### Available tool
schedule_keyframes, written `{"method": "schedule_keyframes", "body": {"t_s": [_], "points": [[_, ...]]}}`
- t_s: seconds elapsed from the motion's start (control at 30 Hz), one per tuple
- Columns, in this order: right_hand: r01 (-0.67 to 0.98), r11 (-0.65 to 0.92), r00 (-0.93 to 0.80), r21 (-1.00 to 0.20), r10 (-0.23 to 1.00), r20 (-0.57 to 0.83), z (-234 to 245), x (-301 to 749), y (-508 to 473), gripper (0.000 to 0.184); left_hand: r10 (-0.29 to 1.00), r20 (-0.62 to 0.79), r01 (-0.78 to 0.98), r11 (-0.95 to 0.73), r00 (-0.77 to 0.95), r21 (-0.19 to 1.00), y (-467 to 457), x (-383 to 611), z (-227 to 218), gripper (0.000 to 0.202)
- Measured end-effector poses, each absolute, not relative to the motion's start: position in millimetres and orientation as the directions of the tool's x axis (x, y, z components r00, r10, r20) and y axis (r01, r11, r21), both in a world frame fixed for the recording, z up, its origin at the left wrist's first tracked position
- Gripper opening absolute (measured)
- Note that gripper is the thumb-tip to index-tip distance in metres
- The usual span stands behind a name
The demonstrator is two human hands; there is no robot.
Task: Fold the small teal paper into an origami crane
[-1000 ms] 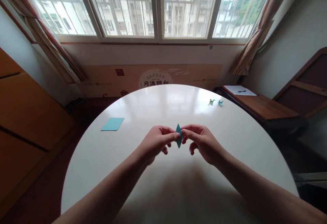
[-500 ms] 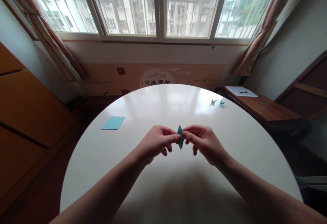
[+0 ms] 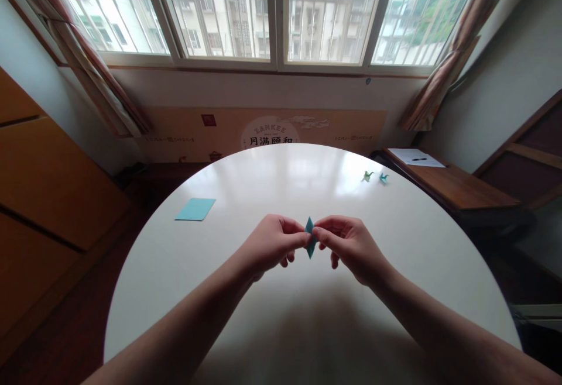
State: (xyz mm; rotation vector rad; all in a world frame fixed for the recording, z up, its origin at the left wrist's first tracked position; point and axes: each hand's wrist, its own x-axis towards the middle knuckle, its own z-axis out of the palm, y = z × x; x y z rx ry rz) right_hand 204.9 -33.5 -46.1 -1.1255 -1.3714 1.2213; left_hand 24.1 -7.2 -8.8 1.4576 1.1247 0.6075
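A small teal piece of folded origami paper [image 3: 310,248], a narrow diamond in outline, is held above the table between both my hands. From its left side my left hand [image 3: 274,240] pinches it with thumb and forefinger. My right hand [image 3: 346,239] grips the opposite side the same way, its thumb near the middle of the fold. The fingertips hide part of the paper. Further off to the right, a green paper crane [image 3: 367,176] and a blue paper crane [image 3: 383,178] stand side by side. On the left lies a flat light-blue square of paper [image 3: 195,209].
The round white table [image 3: 175,291] spreads under my forearms. Beyond its right edge is a wooden side table [image 3: 465,185] with a white sheet [image 3: 413,157] and a pen. A barred window and a printed cardboard panel [image 3: 175,127] are ahead; an orange cabinet [image 3: 52,186] stands left.
Both hands keep their pinch on the folded paper, with only a slight shift of the right thumb. The camera view has moved very slightly.
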Motion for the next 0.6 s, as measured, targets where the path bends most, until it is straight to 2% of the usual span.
{"method": "schedule_keyframes", "body": {"t_s": [0.43, 0.6], "points": [[0.046, 0.074, -0.069, -0.996, 0.995, 0.070, -48.6, 201.8, -33.9, 0.024, 0.901, -0.181, 0.264, 0.077, 0.394, 0.961, -10.4, 30.6, -12.0, 0.015], [-0.098, 0.008, -0.118, -0.995, 0.993, 0.019, -41.2, 203.0, -34.6, 0.030, 0.908, -0.187, 0.181, 0.127, 0.375, 0.975, -9.4, 29.8, -11.2, 0.015]]}}
